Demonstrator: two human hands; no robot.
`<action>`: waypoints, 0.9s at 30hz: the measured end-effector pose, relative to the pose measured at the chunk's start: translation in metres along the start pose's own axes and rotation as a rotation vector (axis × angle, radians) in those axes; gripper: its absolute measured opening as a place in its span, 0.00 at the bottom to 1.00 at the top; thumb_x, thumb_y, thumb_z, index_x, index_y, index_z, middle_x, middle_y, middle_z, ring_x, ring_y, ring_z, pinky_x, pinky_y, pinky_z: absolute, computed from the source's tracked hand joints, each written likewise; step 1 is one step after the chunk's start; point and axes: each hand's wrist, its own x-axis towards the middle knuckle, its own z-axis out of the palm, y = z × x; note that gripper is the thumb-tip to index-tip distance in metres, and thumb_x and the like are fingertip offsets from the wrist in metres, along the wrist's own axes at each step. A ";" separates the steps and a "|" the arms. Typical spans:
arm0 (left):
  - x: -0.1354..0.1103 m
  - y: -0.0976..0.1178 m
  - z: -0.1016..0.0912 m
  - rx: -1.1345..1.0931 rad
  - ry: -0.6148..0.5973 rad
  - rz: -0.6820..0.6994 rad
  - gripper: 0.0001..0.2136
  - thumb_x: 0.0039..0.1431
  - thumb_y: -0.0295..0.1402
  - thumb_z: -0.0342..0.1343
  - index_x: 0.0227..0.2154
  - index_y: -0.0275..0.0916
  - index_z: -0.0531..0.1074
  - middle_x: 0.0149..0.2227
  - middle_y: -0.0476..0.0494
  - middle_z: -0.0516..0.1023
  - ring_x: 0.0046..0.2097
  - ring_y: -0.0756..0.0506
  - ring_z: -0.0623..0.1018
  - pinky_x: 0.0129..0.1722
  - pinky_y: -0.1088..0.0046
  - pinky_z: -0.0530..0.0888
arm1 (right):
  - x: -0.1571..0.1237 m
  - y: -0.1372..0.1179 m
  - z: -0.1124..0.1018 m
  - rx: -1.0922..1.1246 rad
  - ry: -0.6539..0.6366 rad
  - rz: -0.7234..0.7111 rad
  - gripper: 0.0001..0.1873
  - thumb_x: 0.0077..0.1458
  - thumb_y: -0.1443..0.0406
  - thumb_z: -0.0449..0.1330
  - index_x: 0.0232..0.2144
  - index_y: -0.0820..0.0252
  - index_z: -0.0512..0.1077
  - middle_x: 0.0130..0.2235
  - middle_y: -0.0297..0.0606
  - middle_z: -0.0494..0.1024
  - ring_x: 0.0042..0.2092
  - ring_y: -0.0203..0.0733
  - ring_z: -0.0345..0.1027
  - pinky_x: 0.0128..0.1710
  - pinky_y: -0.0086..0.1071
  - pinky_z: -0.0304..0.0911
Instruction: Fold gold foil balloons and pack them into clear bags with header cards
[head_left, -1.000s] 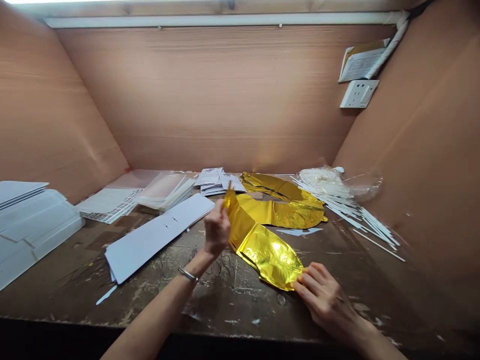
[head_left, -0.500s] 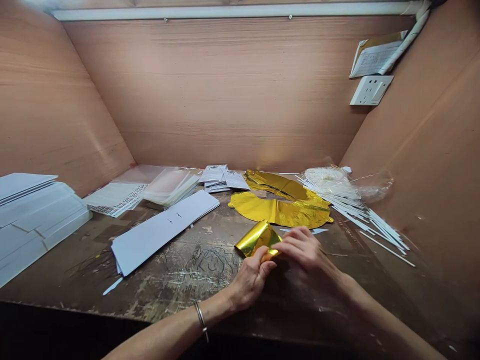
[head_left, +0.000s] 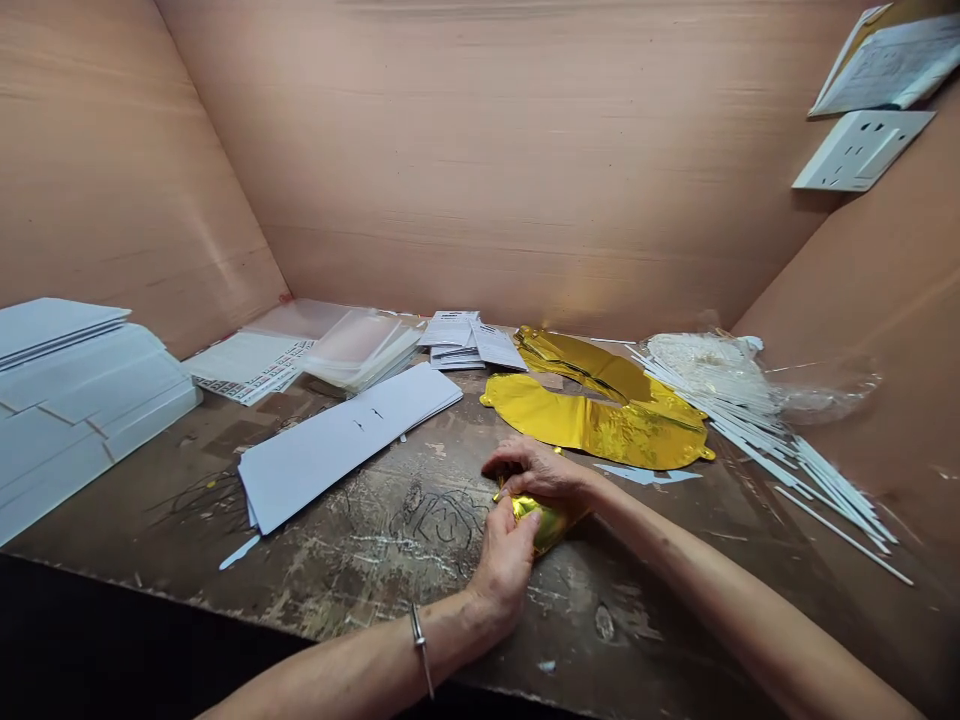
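Left hand point(head_left: 504, 565) and right hand point(head_left: 536, 470) together, clamped on rolled gold foil balloon point(head_left: 541, 522). Right curled over top, left gripping from below. Roll low over scarred wooden bench point(head_left: 420, 590). Silver bangle point(head_left: 418, 635) on left wrist. Just beyond, flat gold foil balloon point(head_left: 600, 425). Left of it, white card stack point(head_left: 345, 445); right, white plastic sticks point(head_left: 757, 430). Far back, paper leaflets point(head_left: 457, 340).

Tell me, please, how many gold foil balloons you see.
3: a flat balloon on the table, another behind it, a rolled one between left hand and right hand; more may be hidden.
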 end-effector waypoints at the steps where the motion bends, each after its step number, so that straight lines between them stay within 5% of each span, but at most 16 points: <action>1: -0.005 0.005 -0.002 0.032 -0.005 0.013 0.15 0.54 0.30 0.46 0.46 0.38 0.62 0.45 0.41 0.70 0.46 0.45 0.70 0.45 0.69 0.67 | -0.002 0.001 0.002 -0.019 0.029 -0.026 0.16 0.46 0.62 0.59 0.38 0.61 0.70 0.33 0.36 0.71 0.36 0.37 0.61 0.38 0.30 0.54; 4: -0.020 0.024 -0.017 0.195 -0.052 0.132 0.17 0.55 0.30 0.45 0.48 0.38 0.60 0.45 0.40 0.70 0.48 0.44 0.69 0.47 0.66 0.66 | -0.005 0.002 0.006 -0.023 0.101 -0.080 0.19 0.47 0.57 0.57 0.41 0.60 0.68 0.33 0.36 0.70 0.36 0.37 0.60 0.39 0.31 0.52; 7: -0.029 0.041 -0.036 0.581 -0.080 0.405 0.17 0.57 0.30 0.43 0.50 0.37 0.59 0.49 0.38 0.66 0.52 0.43 0.64 0.51 0.61 0.62 | -0.008 0.004 0.011 -0.029 0.140 -0.098 0.22 0.48 0.55 0.56 0.43 0.60 0.67 0.33 0.37 0.69 0.36 0.38 0.59 0.39 0.32 0.52; 10: -0.030 0.044 -0.046 0.978 -0.276 0.668 0.22 0.55 0.39 0.46 0.52 0.35 0.56 0.56 0.35 0.56 0.58 0.38 0.52 0.55 0.55 0.53 | -0.011 0.004 0.013 -0.027 0.169 -0.100 0.21 0.49 0.55 0.55 0.42 0.60 0.67 0.33 0.37 0.69 0.36 0.38 0.59 0.39 0.33 0.53; 13: -0.032 0.035 -0.046 1.181 -0.547 0.720 0.34 0.50 0.51 0.46 0.55 0.32 0.51 0.59 0.32 0.47 0.60 0.36 0.44 0.56 0.54 0.49 | -0.013 0.005 0.014 0.028 0.183 -0.110 0.22 0.45 0.56 0.59 0.42 0.60 0.68 0.34 0.36 0.70 0.36 0.38 0.59 0.39 0.32 0.54; 16: -0.037 0.030 -0.043 1.261 -0.654 0.686 0.38 0.50 0.55 0.40 0.57 0.32 0.45 0.59 0.32 0.46 0.60 0.37 0.43 0.56 0.56 0.47 | -0.012 0.002 0.012 0.056 0.186 -0.081 0.22 0.41 0.58 0.62 0.40 0.60 0.69 0.33 0.35 0.70 0.37 0.38 0.60 0.38 0.31 0.55; 23: -0.036 0.024 -0.028 1.347 -0.526 0.710 0.23 0.58 0.40 0.40 0.54 0.35 0.50 0.55 0.36 0.57 0.57 0.39 0.56 0.54 0.59 0.52 | -0.054 -0.042 -0.017 -0.300 0.390 0.042 0.13 0.51 0.66 0.54 0.41 0.62 0.66 0.40 0.43 0.69 0.42 0.41 0.59 0.42 0.37 0.56; 27: -0.030 0.012 -0.015 1.321 -0.364 0.686 0.23 0.54 0.32 0.44 0.52 0.29 0.51 0.47 0.34 0.65 0.48 0.40 0.64 0.49 0.61 0.59 | -0.106 -0.075 -0.001 -0.528 0.224 0.048 0.11 0.51 0.73 0.49 0.36 0.63 0.67 0.36 0.42 0.71 0.38 0.41 0.60 0.39 0.37 0.57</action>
